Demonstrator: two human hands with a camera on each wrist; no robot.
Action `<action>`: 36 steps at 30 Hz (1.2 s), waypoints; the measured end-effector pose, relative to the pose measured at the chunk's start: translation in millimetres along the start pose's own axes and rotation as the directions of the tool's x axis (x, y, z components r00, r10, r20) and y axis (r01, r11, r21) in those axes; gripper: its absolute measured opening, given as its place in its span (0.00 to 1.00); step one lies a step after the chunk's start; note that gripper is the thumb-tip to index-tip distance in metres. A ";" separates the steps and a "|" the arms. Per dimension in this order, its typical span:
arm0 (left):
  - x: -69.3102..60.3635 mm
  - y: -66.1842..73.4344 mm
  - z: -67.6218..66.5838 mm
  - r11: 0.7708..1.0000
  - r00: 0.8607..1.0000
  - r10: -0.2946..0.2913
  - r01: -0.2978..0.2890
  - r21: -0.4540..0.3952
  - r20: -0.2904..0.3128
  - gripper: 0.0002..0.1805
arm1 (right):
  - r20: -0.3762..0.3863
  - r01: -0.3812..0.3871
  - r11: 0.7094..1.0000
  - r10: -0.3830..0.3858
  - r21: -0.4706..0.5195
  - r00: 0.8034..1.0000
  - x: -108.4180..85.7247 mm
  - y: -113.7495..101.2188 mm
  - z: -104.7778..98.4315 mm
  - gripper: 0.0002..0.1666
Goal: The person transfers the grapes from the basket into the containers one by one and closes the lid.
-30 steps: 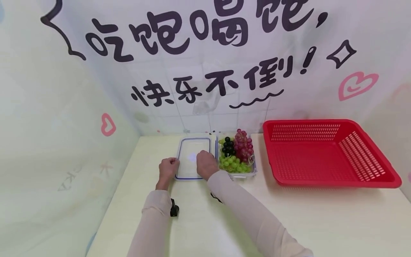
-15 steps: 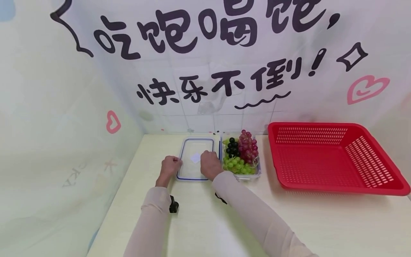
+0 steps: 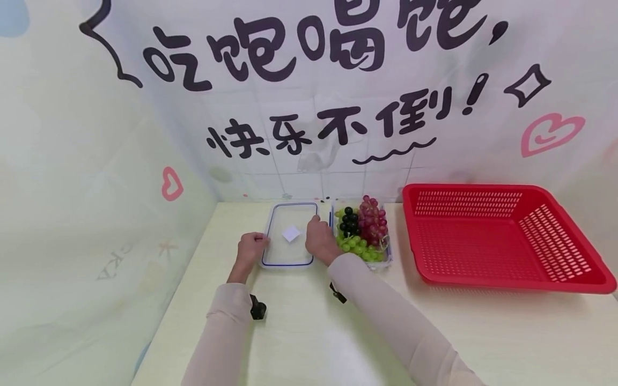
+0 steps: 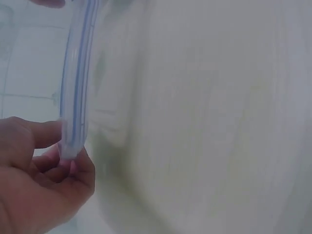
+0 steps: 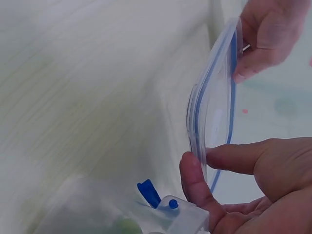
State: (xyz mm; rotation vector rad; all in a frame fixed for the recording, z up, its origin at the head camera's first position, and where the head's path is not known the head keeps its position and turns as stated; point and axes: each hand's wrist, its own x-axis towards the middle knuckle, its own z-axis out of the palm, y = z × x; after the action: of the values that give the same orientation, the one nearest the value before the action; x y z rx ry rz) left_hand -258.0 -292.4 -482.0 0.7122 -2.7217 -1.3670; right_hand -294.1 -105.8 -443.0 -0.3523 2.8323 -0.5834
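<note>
A clear plastic lid [image 3: 289, 252] with a blue seal line round its edge lies between my hands in the head view. My left hand [image 3: 250, 248] pinches its left edge; in the left wrist view the thumb and curled fingers [image 4: 84, 173] take it from both faces. My right hand [image 3: 322, 239] pinches the right edge, thumb and finger on opposite faces in the right wrist view. A pale square patch [image 3: 291, 233] shows on the lid. Close on the right stands a clear plastic box [image 3: 381, 264] of green grapes [image 3: 356, 245], black grapes [image 3: 350, 221] and red grapes [image 3: 373, 221].
A large red plastic basket [image 3: 463, 252] stands at the right of the pale table [image 3: 289, 332]. A printed cloth wall [image 3: 289, 182] closes off the back. In the right wrist view a blue tab [image 5: 148, 193] sticks up beside a clear plastic corner near my right hand.
Over the last half second the lid has shifted slightly left and away from me, with both hands on it. The pale square on it shows more sharply. The grape box and basket stay put.
</note>
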 end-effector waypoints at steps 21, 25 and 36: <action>-5.0 13.1 -16.9 0.968 0.991 -0.052 0.081 -0.239 0.125 0.17 | 0.084 -0.122 0.935 0.099 0.334 0.992 -15.8 13.5 -49.0 0.09; -8.0 16.8 -18.0 0.962 0.991 -0.014 0.050 -0.269 0.135 0.17 | 0.097 -0.125 0.932 0.097 0.339 0.991 -20.1 18.0 -57.5 0.09; -20.3 36.9 -16.9 0.956 0.980 0.054 0.005 -0.295 0.191 0.23 | 0.090 -0.111 0.932 0.085 0.346 0.992 -23.4 36.9 -70.6 0.10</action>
State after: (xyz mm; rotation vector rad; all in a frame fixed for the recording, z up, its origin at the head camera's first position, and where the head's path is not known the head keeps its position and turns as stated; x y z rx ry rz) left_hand -250.7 -278.1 -439.5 0.5446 -2.5621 -1.8751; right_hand -297.8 -41.2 -391.0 -0.1612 2.5875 -1.0099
